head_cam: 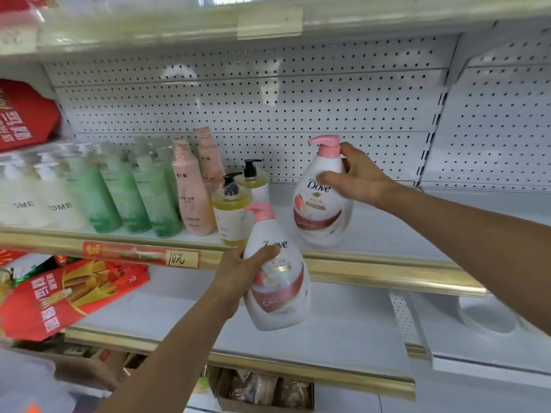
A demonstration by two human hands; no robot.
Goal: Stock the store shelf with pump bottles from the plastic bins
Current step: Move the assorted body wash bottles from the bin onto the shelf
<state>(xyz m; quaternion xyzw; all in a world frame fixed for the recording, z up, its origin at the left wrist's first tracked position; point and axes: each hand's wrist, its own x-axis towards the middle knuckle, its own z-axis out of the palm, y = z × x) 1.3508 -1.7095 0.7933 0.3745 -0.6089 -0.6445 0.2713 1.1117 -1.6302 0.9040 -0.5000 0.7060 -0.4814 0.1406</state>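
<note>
Two white Dove pump bottles with pink pumps are in my hands. My right hand [356, 177] grips one Dove bottle [323, 201] by its shoulder; the bottle stands tilted on the white store shelf [387, 231], right of the stocked rows. My left hand [238, 266] grips the second Dove bottle [278, 281] around its upper body and holds it in the air in front of the shelf's gold edge strip [372, 271]. No plastic bins are in view.
On the same shelf stand white bottles [59, 207], green bottles [131, 195], pink bottles [190, 189] and two yellow pump bottles [231, 213]. Red packages [65, 293] lie on the lower shelf at left. A cardboard box [262, 389] sits below. Pegboard backs the shelf.
</note>
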